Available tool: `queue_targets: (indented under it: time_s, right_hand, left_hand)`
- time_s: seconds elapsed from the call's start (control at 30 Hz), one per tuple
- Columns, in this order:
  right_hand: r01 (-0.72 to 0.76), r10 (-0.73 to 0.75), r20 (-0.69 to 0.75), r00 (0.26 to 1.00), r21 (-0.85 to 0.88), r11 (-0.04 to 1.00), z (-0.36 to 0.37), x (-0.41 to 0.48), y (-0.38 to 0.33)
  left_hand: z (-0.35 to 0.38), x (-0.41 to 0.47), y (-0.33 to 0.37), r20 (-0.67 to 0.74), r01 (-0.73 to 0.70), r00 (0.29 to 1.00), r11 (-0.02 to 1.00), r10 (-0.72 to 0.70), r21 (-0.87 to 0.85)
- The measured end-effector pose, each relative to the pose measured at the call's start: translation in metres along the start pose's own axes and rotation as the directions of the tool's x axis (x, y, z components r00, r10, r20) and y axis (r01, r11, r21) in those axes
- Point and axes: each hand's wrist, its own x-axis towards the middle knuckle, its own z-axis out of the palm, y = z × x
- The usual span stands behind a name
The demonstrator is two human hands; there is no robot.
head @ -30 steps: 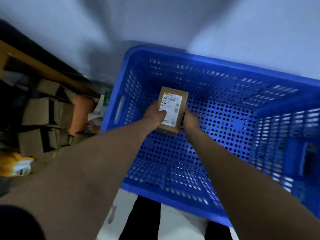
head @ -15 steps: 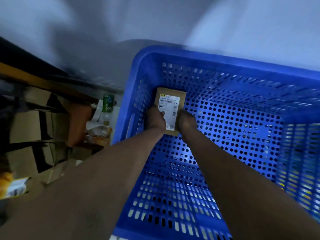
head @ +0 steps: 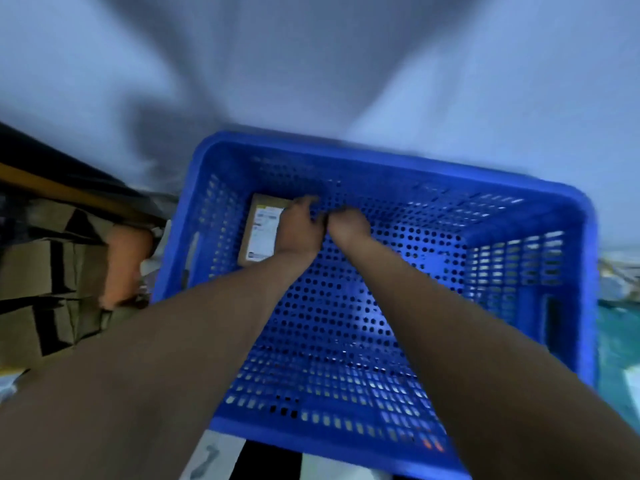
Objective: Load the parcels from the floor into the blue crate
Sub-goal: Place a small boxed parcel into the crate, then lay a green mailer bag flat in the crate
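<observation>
Where the blue crate (head: 381, 152) has its far-left corner, one parcel (head: 260, 233) lies flat, label up, probably tucked there to leave room for more. Left hand (head: 299, 226): at the parcel's right edge; blur hides whether it grips or merely touches. Right hand (head: 348, 225): just beside, fingers curled, empty. Crate perforated, on a pale floor (head: 346, 64). Cardboard boxes (head: 34, 268) are stacked to its left.

Label (head: 265, 233) on the parcel (head: 268, 202): print too blurred, illegible.

The pale floor (head: 433, 71) under me carries the blue crate (head: 381, 157) mid-frame, and cardboard boxes (head: 31, 265) pile at left.
</observation>
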Motion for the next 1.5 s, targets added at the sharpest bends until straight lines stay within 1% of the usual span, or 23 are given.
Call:
queue_targets:
  time_s: [0.07, 0.13, 0.2, 0.27, 0.33, 0.4, 0.47, 0.57, 0.63, 0.73, 0.77, 0.8, 0.83, 0.9, 1.0, 1.07, 1.1, 1.17, 1.23, 1.27, 1.3, 1.4, 1.5]
  right_hand:
    - [0.03, -0.029, -0.038, 0.999, 0.019, 0.999, -0.05, -0.019, 0.017]
    - [0.005, -0.002, -0.061, 0.998, 0.051, 0.999, -0.098, -0.042, 0.038]
    - [-0.012, 0.017, -0.055, 0.998, 0.092, 0.996, -0.151, -0.074, 0.066]
    - [0.02, -0.014, -0.049, 0.999, 0.12, 0.993, -0.199, -0.104, 0.097]
    - [0.024, -0.01, -0.082, 0.997, 0.167, 0.986, -0.249, -0.136, 0.134]
    - [-0.015, 0.045, -0.123, 0.991, 0.239, 0.971, -0.296, -0.159, 0.175]
    - [-0.051, 0.099, -0.175, 0.98, 0.26, 0.964, -0.337, -0.17, 0.214]
    - [-0.1, 0.153, -0.239, 0.959, 0.221, 0.97, -0.399, -0.186, 0.281]
    - [-0.117, 0.19, -0.269, 0.944, 0.266, 0.957, -0.431, -0.196, 0.324]
    - [-0.162, 0.248, -0.316, 0.916, 0.274, 0.948, -0.472, -0.207, 0.403]
    - [-0.179, 0.264, -0.311, 0.913, 0.277, 0.944, -0.477, -0.206, 0.426]
    - [-0.211, 0.294, -0.3, 0.908, 0.278, 0.937, -0.482, -0.204, 0.453]
    - [-0.243, 0.317, -0.284, 0.905, 0.267, 0.933, -0.487, -0.2, 0.477]
    - [-0.285, 0.352, -0.266, 0.897, 0.259, 0.923, -0.492, -0.186, 0.524]
    - [-0.337, 0.403, -0.25, 0.881, 0.266, 0.903, -0.491, -0.16, 0.579]
    - [-0.364, 0.407, -0.202, 0.891, 0.219, 0.905, -0.484, -0.142, 0.614]
    - [-0.366, 0.397, -0.174, 0.901, 0.186, 0.912, -0.479, -0.135, 0.627]
    - [-0.36, 0.381, -0.133, 0.915, 0.158, 0.919, -0.47, -0.12, 0.655]
    - [-0.347, 0.37, -0.106, 0.923, 0.187, 0.919, -0.461, -0.102, 0.68]
    - [-0.338, 0.365, -0.101, 0.925, 0.214, 0.916, -0.458, -0.094, 0.691]
    - [-0.326, 0.358, -0.098, 0.929, 0.244, 0.913, -0.453, -0.084, 0.702]
    - [-0.293, 0.332, -0.054, 0.942, 0.349, 0.89, -0.438, -0.061, 0.726]
    - [-0.229, 0.297, -0.055, 0.953, 0.51, 0.829, -0.422, -0.05, 0.74]
  left_hand:
    - [0.017, -0.025, 0.045, -0.004, -0.036, 0.999, 0.998, 0.036, -0.044]
    - [0.033, -0.054, 0.091, 0.017, -0.049, 0.999, 0.992, 0.051, -0.118]
    - [0.054, -0.089, 0.137, 0.047, -0.047, 0.997, 0.986, 0.056, -0.161]
    - [0.075, -0.12, 0.175, 0.061, -0.042, 0.997, 0.981, 0.054, -0.187]
    - [0.1, -0.152, 0.215, 0.07, -0.025, 0.997, 0.973, 0.043, -0.23]
    - [0.124, -0.183, 0.256, 0.087, -0.035, 0.995, 0.968, 0.058, -0.248]
    - [0.146, -0.205, 0.289, 0.112, -0.065, 0.989, 0.965, 0.096, -0.255]
    - [0.183, -0.233, 0.323, 0.218, -0.11, 0.96, 0.953, 0.175, -0.281]
    - [0.21, -0.243, 0.334, 0.271, -0.137, 0.941, 0.96, 0.204, -0.245]
    - [0.276, -0.272, 0.351, 0.326, -0.175, 0.918, 0.968, 0.227, -0.182]
    - [0.298, -0.278, 0.35, 0.346, -0.152, 0.915, 0.971, 0.209, -0.185]
    - [0.324, -0.286, 0.351, 0.379, -0.094, 0.911, 0.975, 0.165, -0.2]
    - [0.35, -0.292, 0.347, 0.413, -0.037, 0.904, 0.982, 0.112, -0.186]
    - [0.402, -0.297, 0.337, 0.437, 0.064, 0.9, 0.988, 0.005, -0.142]
    - [0.468, -0.296, 0.317, 0.442, 0.136, 0.891, 0.989, -0.1, -0.051]
    - [0.508, -0.294, 0.301, 0.462, 0.201, 0.87, 0.98, -0.174, -0.009]
    - [0.528, -0.287, 0.284, 0.464, 0.236, 0.861, 0.972, -0.208, -0.002]
    - [0.565, -0.281, 0.262, 0.421, 0.287, 0.871, 0.958, -0.254, -0.017]
    - [0.597, -0.274, 0.238, 0.394, 0.349, 0.865, 0.937, -0.312, -0.025]
    - [0.595, -0.283, 0.246, 0.375, 0.363, 0.868, 0.932, -0.326, -0.028]
    - [0.602, -0.284, 0.241, 0.365, 0.387, 0.865, 0.921, -0.345, -0.047]
    - [0.623, -0.289, 0.223, 0.375, 0.471, 0.847, 0.86, -0.378, -0.195]
    - [0.639, -0.289, 0.203, 0.399, 0.513, 0.839, 0.78, -0.37, -0.357]
